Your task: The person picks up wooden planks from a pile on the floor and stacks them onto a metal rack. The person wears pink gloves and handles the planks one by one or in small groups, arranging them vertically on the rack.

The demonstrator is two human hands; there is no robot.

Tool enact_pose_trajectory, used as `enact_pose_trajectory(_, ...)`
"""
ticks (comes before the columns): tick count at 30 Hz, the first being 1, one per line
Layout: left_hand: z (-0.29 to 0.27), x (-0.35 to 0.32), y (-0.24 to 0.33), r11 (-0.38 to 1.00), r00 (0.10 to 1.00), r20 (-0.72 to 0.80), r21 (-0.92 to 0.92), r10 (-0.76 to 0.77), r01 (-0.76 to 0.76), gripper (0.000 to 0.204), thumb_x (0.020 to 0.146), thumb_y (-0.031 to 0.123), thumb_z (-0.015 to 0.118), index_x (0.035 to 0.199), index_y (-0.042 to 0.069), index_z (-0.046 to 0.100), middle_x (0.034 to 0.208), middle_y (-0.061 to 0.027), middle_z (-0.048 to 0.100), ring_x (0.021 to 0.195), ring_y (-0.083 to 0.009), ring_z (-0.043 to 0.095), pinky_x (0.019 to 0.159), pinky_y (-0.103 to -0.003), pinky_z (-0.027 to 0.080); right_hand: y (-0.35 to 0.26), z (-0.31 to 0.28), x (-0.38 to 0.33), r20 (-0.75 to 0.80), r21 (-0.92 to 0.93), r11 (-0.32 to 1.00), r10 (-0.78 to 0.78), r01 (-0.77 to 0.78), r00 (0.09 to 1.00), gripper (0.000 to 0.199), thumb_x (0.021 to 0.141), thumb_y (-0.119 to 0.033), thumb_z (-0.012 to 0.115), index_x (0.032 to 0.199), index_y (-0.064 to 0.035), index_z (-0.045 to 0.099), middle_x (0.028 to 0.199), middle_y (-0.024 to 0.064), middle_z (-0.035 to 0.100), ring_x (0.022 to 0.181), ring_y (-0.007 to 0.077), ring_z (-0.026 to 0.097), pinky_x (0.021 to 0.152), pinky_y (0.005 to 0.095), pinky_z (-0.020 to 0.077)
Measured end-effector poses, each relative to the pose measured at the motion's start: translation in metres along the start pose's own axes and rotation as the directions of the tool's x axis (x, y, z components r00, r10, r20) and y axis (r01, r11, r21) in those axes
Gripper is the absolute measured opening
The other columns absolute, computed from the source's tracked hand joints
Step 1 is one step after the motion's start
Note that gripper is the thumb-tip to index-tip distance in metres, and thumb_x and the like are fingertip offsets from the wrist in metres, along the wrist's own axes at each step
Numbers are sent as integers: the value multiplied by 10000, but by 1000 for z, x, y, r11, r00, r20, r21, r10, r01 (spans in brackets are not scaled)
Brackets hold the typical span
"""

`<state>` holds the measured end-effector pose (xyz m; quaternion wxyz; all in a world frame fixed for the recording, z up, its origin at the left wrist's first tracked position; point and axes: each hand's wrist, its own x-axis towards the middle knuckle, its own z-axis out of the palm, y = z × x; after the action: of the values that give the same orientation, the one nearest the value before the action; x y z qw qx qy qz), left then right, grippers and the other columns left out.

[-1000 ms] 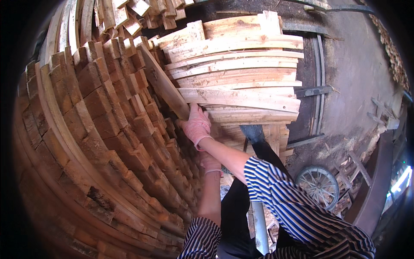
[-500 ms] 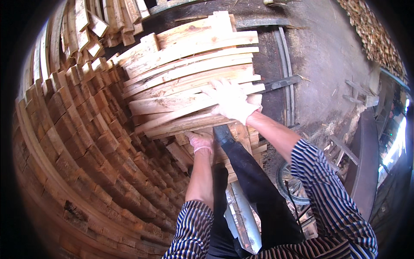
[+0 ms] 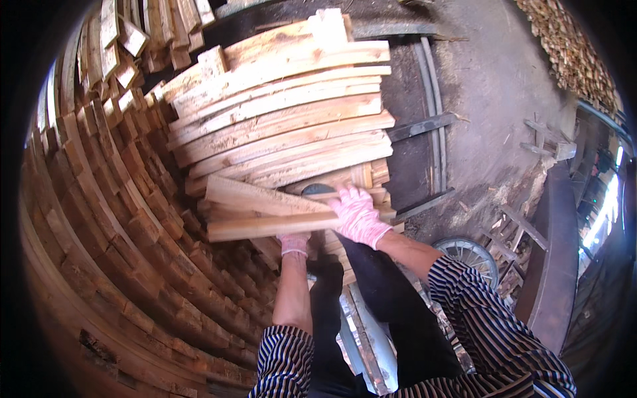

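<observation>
Beside stacked timber [image 3: 99, 219], dirt floor [image 3: 504, 86]

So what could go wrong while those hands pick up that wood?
The plank looks rough, so splinters might get through the thin pink gloves on the right hand and left hand. The loose pile of planks lies unevenly, so boards might slide onto fingers. The tall stack of wood blocks stands close by; a swinging plank could knock it.

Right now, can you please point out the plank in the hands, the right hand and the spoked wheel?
plank [image 3: 265, 227], head view, on its long bare face left of the hands
right hand [image 3: 359, 216], head view, on the back of the pink glove
spoked wheel [image 3: 472, 255], head view, on its spokes
</observation>
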<state>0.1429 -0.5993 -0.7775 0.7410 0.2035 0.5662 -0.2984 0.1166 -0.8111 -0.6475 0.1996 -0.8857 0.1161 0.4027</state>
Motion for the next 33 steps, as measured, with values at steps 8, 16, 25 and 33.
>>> enact_pose_trajectory(8, 48, -30, -12, 982, 986, -7, 88, 168, -166, 918, 911, 813, 362, 1500, 110, 411, 1486, -132, 491, 1326, -298, 502, 1141, -463, 409, -3, -67, 59, 341, 431, 896, -269, 104, 901, 980, 794, -579, 747, 1573, -161, 325, 1369, 260, 594, 1246, 410, 591, 1054, 446, 467)
enact_pose_trajectory(16, 168, -262, -65, 924, 977, 208, 380, -34, -49, 994, 874, 736, 592, 1562, 69, 324, 1535, -164, 456, 1395, -306, 460, 1146, -471, 429, -20, -201, -103, 332, 365, 926, -35, -95, 942, 1196, 750, -601, 799, 1569, 5, 173, 1126, 302, 675, 1067, 385, 684, 890, 452, 555)
enact_pose_trajectory(25, 231, -281, -8, 589, 993, 96, 807, -68, -38, 750, 942, 689, 550, 1337, 54, 602, 1176, -141, 685, 988, -246, 685, 884, -380, 578, -58, -218, -108, 390, 918, -47, -55, -393, 919, 806, 844, -470, 805, 1344, 107, 547, 1269, 230, 648, 1201, 258, 592, 1083, 381, 437)
enact_pose_trajectory(33, 273, -439, -7, 524, 939, 224, 785, 260, -332, 713, 880, 469, 765, 1352, -16, 541, 1143, -124, 694, 987, -192, 675, 913, -327, 551, -112, -269, -217, 99, 972, -199, -148, -127, 984, 684, 924, -137, 723, 1512, -42, 387, 1350, 65, 567, 1219, 176, 572, 1062, 331, 489)
